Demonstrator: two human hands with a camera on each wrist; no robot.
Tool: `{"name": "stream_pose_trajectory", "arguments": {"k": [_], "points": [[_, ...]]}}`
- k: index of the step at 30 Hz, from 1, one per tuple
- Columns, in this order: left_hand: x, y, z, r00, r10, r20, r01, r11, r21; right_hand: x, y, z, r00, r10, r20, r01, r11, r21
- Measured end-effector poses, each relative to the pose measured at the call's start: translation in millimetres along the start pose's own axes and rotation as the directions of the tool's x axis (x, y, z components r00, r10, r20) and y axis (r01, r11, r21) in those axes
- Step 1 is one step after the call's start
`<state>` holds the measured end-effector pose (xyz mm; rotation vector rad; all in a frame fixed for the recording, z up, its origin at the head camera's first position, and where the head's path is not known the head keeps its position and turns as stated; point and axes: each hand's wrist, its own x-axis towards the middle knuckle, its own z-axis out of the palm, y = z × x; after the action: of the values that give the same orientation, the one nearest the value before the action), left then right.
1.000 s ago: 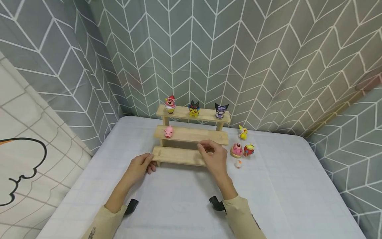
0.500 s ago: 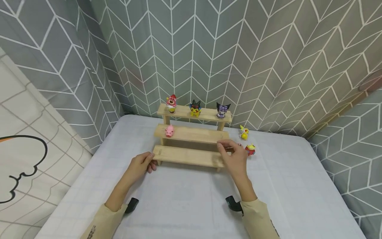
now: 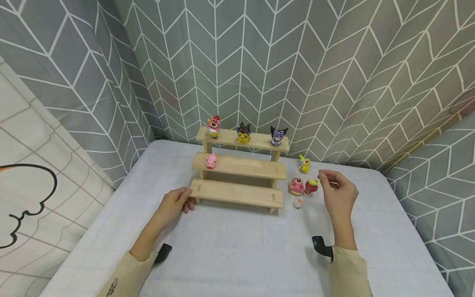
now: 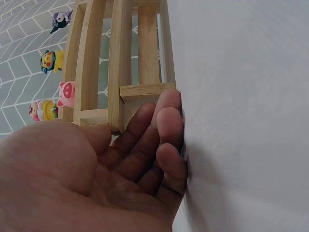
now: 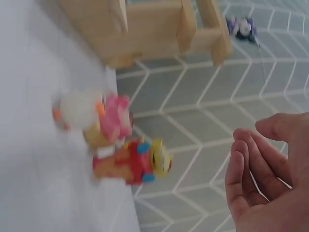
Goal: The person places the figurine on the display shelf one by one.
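A three-step wooden display stand [image 3: 237, 193] is on the white table. My left hand [image 3: 173, 205] holds the left end of its lowest step, thumb on top and fingers curled beneath; in the left wrist view the fingers [image 4: 169, 123] lie against the tabletop. My right hand [image 3: 340, 193] hovers right of the loose figurines, its thumb apart from the loosely bent fingers and nothing between them. Nearest it are a red-suited figurine with a yellow head [image 3: 311, 186], a pink bear [image 3: 296, 186], a small white figurine [image 3: 297, 203] and a yellow-and-white figurine [image 3: 304, 164].
On the top step stand a red-hatted bear [image 3: 214, 126], a yellow figurine with a dark hood [image 3: 243, 133] and a purple-and-black figurine [image 3: 278, 136]. A pink pig [image 3: 211, 161] sits at the left of the middle step. Behind the table hangs a grey patterned curtain [image 3: 237, 62].
My right hand has moved right, from over the lowest step past the loose figurines, uncovering the step's right end. My left hand stays on the stand.
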<state>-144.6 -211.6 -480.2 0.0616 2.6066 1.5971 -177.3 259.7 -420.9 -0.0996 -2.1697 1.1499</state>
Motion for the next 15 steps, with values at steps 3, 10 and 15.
{"name": "stream_pose_trajectory", "arguments": {"k": [3, 10, 15], "points": [[0.3, -0.2, -0.7, 1.0, 0.0, 0.002, 0.0, 1.0, 0.006, 2.4, 12, -5, 0.999, 0.04, 0.0, -0.04, 0.999, -0.015], [-0.5, 0.2, -1.6, 1.0, -0.002, -0.001, 0.002, 1.0, 0.019, 2.0, 23, -4, 0.991, 0.124, 0.043, -0.122, 0.991, -0.053], [-0.3, 2.3, 0.1, 1.0, -0.004, -0.005, 0.004, 1.0, 0.01, 0.8, 29, -3, 0.986, 0.154, 0.062, -0.147, 0.984, -0.101]]}}
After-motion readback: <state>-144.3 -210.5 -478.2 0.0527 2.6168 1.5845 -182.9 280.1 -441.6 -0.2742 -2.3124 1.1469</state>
